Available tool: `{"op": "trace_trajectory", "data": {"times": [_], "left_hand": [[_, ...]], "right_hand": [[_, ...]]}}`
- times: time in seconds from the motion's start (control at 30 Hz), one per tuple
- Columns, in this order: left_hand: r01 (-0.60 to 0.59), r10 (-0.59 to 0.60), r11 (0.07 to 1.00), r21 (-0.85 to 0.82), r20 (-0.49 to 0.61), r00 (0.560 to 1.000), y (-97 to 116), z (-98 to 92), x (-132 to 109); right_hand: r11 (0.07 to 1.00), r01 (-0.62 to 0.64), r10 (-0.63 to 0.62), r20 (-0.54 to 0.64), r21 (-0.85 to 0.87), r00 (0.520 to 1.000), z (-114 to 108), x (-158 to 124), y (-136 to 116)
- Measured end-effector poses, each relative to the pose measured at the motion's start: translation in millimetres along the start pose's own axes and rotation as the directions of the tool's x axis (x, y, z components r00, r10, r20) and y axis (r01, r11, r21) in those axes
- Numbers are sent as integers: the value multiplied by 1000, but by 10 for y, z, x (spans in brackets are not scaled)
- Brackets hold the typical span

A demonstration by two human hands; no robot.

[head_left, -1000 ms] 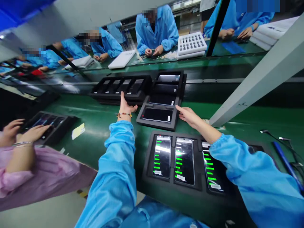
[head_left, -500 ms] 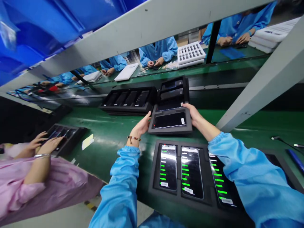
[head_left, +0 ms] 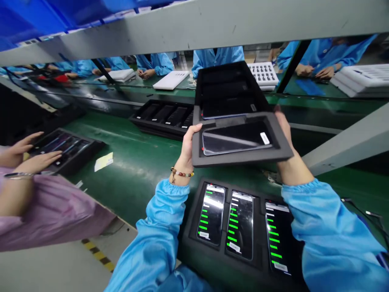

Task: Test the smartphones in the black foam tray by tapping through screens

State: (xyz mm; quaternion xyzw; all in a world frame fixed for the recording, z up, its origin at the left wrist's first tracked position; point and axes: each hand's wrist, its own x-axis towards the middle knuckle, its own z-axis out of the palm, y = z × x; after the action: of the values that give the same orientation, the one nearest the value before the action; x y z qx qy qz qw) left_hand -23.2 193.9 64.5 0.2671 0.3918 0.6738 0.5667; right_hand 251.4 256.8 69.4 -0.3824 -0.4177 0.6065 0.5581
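Both my hands hold a black foam tray (head_left: pixel 243 158) of dark-screened phones up in the air above the green conveyor belt (head_left: pixel 136 162). My left hand (head_left: pixel 188 148) grips its left edge, thumb on top. My right hand (head_left: pixel 285 134) grips its right edge, fingers mostly hidden behind the tray. The nearest phone (head_left: pixel 235 138) in the lifted tray lies flat with a white sticker. Below, close to me, a second black tray (head_left: pixel 194 211) holds three phones with lit screens showing green lines.
A third black tray (head_left: pixel 164 115) with phones sits further back on the belt. At the left a person in a pink sleeve (head_left: pixel 45 211) touches phones in another tray (head_left: pixel 65 146). A yellow slip (head_left: pixel 103 161) lies on the belt. Grey frame beams cross overhead and at right.
My hands have taken the tray by both edges and lifted it off the belt toward me; a second ago they were only reaching for it on the belt.
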Motion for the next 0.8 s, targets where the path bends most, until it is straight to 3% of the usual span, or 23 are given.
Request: {"op": "trace_trajectory", "data": {"times": [0.17, 0.27, 0.4, 0.47, 0.63, 0.8], "left_hand": [[-215, 212, 976, -38, -75, 974, 111, -44, 168], [-300, 289, 953, -33, -178, 941, 50, -138, 415], [-385, 379, 922, 37, -286, 880, -67, -314, 737], [-348, 373, 928, 134, -289, 882, -87, -465, 798], [-63, 218, 900, 432, -319, 922, -32, -999, 667], [-50, 240, 929, 366, -493, 836, 131, -1417, 657]], "right_hand": [[952, -95, 46, 173, 292, 984, 450, 347, 116], [920, -84, 48, 104, 383, 993, 764, 594, 339], [946, -77, 66, 47, 315, 997, 1077, 967, 655], [958, -122, 107, 74, 259, 992, 1155, 1095, 812], [982, -122, 115, 54, 143, 992, 1092, 1295, 1136], [989, -131, 131, 4, 73, 991, 901, 1605, 1349]]}}
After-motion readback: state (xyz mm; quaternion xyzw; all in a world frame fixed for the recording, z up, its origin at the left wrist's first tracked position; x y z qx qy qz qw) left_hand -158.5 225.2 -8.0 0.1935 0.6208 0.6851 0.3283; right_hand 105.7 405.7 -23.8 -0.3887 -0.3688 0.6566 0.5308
